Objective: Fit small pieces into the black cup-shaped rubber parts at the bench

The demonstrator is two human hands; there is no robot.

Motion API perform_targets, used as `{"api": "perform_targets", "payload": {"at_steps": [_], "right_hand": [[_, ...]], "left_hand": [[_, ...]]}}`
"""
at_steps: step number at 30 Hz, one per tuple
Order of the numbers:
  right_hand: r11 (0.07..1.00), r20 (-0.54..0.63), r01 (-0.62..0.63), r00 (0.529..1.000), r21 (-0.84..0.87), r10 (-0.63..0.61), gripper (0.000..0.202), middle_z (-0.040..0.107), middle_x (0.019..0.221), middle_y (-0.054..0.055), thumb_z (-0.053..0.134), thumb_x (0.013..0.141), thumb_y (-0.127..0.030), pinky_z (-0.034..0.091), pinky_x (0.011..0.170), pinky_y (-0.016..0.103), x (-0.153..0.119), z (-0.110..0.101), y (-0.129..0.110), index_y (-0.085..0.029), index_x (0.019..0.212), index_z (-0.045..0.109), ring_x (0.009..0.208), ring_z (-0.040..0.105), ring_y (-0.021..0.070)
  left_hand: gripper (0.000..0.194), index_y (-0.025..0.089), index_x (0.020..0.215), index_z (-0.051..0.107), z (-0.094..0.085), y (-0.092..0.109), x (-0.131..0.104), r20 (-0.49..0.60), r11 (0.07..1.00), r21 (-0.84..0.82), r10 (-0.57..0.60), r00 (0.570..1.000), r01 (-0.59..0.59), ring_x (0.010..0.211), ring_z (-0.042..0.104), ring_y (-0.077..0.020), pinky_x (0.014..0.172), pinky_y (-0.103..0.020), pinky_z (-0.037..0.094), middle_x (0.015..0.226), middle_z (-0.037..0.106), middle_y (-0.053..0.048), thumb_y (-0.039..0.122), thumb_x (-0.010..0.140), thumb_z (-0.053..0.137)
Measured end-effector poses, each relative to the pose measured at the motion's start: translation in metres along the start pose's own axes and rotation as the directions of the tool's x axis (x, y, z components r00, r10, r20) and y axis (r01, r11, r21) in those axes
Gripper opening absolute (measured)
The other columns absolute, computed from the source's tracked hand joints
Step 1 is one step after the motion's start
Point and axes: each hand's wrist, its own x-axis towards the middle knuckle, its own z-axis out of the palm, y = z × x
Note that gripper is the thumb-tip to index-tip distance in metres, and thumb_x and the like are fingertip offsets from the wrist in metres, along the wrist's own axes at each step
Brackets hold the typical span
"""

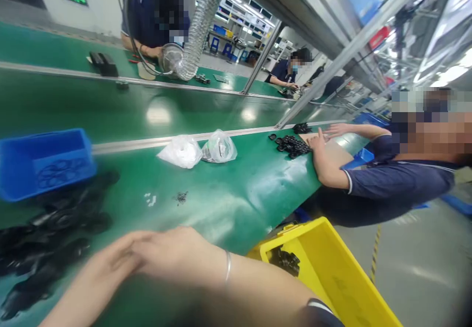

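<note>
My right hand, with a thin silver bracelet at its wrist, reaches in from the lower right over the green table. It meets my left hand, which comes from the lower left. The two overlap, and their fingers are blurred or hidden, so I cannot make out anything held. Left of them lies a heap of black plastic parts. Beyond my hands are a little pile of small dark pieces and a few small white pieces.
A blue bin holds dark rings at left. Two plastic bags lie near the rail. A yellow crate with black parts stands at the table edge. At right, a co-worker's hands are beside more black parts.
</note>
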Motion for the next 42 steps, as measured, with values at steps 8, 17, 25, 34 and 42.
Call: {"api": "perform_targets", "payload": {"at_steps": [8, 17, 25, 34, 42], "right_hand": [[0.863, -0.042, -0.466, 0.875, 0.195, 0.482, 0.040, 0.068, 0.080, -0.001, 0.061, 0.085, -0.047, 0.046, 0.062, 0.022, -0.024, -0.052, 0.063, -0.022, 0.116, 0.054, 0.070, 0.064, 0.0141], [0.326, -0.265, -0.884, 0.243, 0.335, 0.933, 0.057, 0.066, 0.085, 0.011, 0.048, 0.090, -0.029, 0.047, 0.050, 0.024, -0.104, -0.089, 0.192, 0.001, 0.135, 0.028, 0.053, 0.061, 0.0139], [0.517, -0.032, -0.677, 0.591, 0.523, 0.806, 0.019, 0.065, 0.081, 0.003, 0.053, 0.086, -0.030, 0.054, 0.056, 0.022, -0.035, -0.047, 0.123, -0.015, 0.097, 0.060, 0.067, 0.067, 0.0133], [0.759, -0.004, -0.518, 0.825, 0.394, 0.566, 0.007, 0.062, 0.074, 0.000, 0.057, 0.087, -0.020, 0.048, 0.060, 0.024, 0.005, -0.018, 0.071, -0.019, 0.081, 0.061, 0.063, 0.059, 0.0123], [0.926, -0.154, -0.374, 0.913, 0.056, 0.378, 0.013, 0.059, 0.081, 0.004, 0.049, 0.094, -0.021, 0.047, 0.067, 0.026, 0.003, -0.002, 0.058, -0.018, 0.088, 0.061, 0.075, 0.059, 0.0160]], "left_hand": [[0.047, 0.030, 0.132, 0.042, -0.008, 0.003, 0.004, -0.091, 0.759, 0.586, 0.409, 0.908, -0.283, 0.119, 0.055, -0.0294, 0.101, -0.045, 0.046, 0.136, 0.053, -0.007, 0.045, 0.088, 0.048], [0.032, 0.017, 0.118, 0.053, -0.025, 0.014, 0.009, -0.148, 0.109, 0.989, 0.656, 0.740, 0.101, 0.110, 0.056, -0.0364, 0.081, -0.050, 0.048, 0.125, 0.057, -0.017, 0.024, 0.093, 0.034], [0.035, 0.014, 0.117, 0.059, -0.033, 0.011, 0.006, -0.081, 0.016, 0.996, 0.605, 0.792, 0.090, 0.111, 0.056, -0.0365, 0.092, -0.051, 0.042, 0.122, 0.060, -0.017, 0.026, 0.092, 0.038], [0.047, 0.008, 0.118, 0.062, -0.040, 0.012, -0.003, -0.019, 0.065, 0.998, 0.582, 0.813, -0.023, 0.108, 0.058, -0.0368, 0.097, -0.054, 0.039, 0.120, 0.062, -0.022, 0.005, 0.083, 0.031], [0.034, 0.023, 0.116, 0.061, -0.007, 0.032, -0.014, -0.156, 0.706, 0.686, 0.374, 0.914, -0.172, 0.102, 0.061, -0.0270, 0.087, -0.037, 0.049, 0.119, 0.064, -0.009, 0.039, 0.088, 0.049]]}}
